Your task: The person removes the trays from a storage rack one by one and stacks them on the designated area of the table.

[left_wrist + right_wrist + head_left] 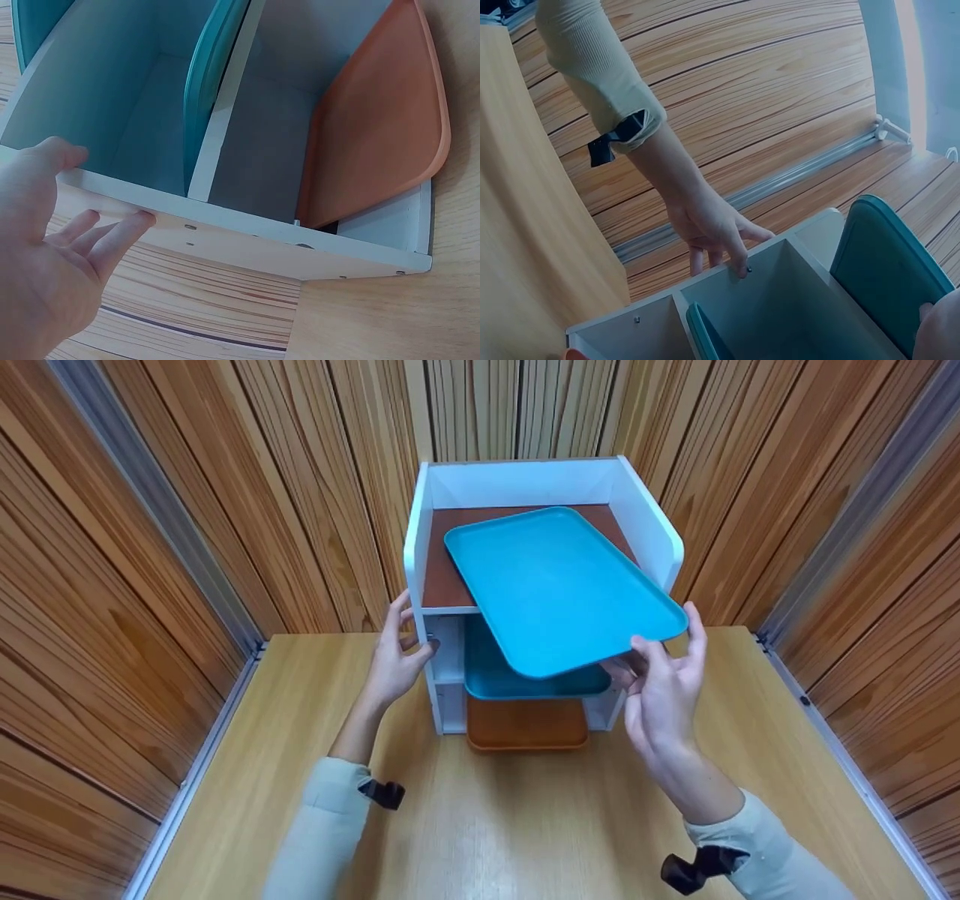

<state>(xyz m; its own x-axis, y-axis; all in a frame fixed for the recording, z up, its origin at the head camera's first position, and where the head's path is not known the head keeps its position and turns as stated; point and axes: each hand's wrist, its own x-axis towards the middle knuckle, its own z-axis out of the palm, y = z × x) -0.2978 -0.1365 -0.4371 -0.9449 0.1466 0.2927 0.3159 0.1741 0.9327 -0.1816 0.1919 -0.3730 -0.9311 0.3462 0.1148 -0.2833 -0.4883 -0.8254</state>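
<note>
At the centre of the head view, the top blue tray [555, 585] slants over the white shelf unit [654, 529], reaching up and left from the right hand [664, 690], which pinches its lower-right corner between thumb and fingers. At centre left, the left hand [397, 664] pinches the unit's side panel. Below lie a second blue tray [491, 679] and, lowest, a brown tray [527, 725].
</note>
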